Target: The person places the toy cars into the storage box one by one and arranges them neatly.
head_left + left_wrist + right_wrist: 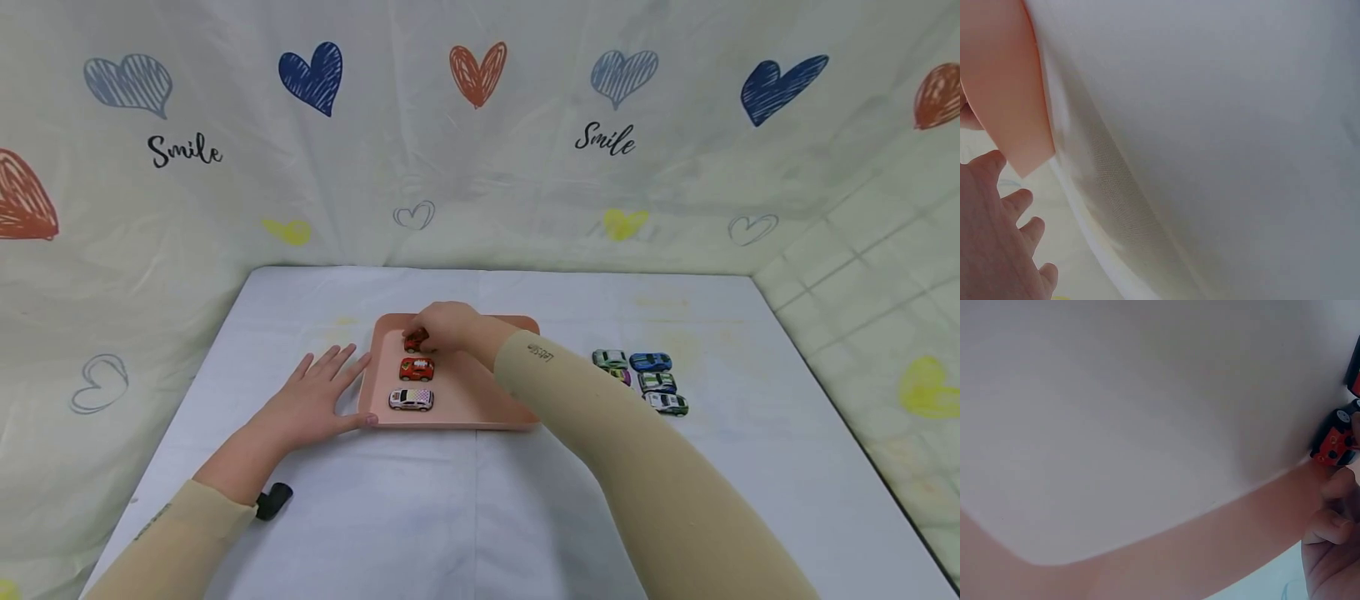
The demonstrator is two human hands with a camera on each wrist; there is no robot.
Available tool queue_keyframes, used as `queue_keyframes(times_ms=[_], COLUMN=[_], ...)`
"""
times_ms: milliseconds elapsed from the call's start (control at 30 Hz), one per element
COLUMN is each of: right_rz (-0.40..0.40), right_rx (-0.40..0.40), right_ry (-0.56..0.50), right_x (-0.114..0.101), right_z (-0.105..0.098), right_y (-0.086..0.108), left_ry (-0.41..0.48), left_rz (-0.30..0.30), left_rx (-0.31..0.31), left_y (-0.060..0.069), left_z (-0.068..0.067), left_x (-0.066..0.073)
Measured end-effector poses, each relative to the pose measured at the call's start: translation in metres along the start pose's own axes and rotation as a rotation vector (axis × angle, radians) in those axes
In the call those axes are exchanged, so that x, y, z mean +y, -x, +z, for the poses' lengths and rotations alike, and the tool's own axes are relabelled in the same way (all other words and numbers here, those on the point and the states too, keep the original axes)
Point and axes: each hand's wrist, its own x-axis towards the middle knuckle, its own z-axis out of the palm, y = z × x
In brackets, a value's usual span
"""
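Observation:
On the white-covered table lies a shallow pink tray (480,400). My right hand (448,325) reaches over its far left part and pinches a small red toy car (414,340), partly hidden by the fingers; in the right wrist view the car (1334,437) shows its dark wheels. Below it in the tray stand another red toy car (416,369) and a white toy car (411,400) with a patterned body, one in front of the other. With fingers spread, my left hand (318,400) touches the tray's left edge, thumb near the front left corner.
Right of the tray, several toy cars are grouped on the table, among them a blue car (651,362), a pale green car (609,358) and a white-and-green car (666,404). A black object (273,502) sits at my left wrist. A heart-printed cloth (510,175) hangs behind.

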Motion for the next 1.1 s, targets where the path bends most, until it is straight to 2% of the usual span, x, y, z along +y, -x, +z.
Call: queue_keyframes(times_ms=[167,467,667,1100], right_rz=[-0.003,-0.01,-0.003,-0.018], right_rx=[0.008,0.028,0.041,0.103], right_ry=[-0.008,-0.019,-0.009,-0.06], right_x=[0.001,-0.001,-0.001,0.005], right_z=[-0.002,-0.006,-0.005,-0.011], right_y=[0.001,0.003,0.004,0.025], left_ry=[-0.022,-0.02,-0.024,-0.005], left_rz=[-0.004,-0.012,-0.011,-0.007], left_rx=[0.013,-0.015,0.006,0.01], left_y=[-0.001,-0.001,-0.001,-0.002], left_z=[0.004,-0.002,0.002,0.006], left_x=[-0.003,-0.001,-0.003,-0.003])
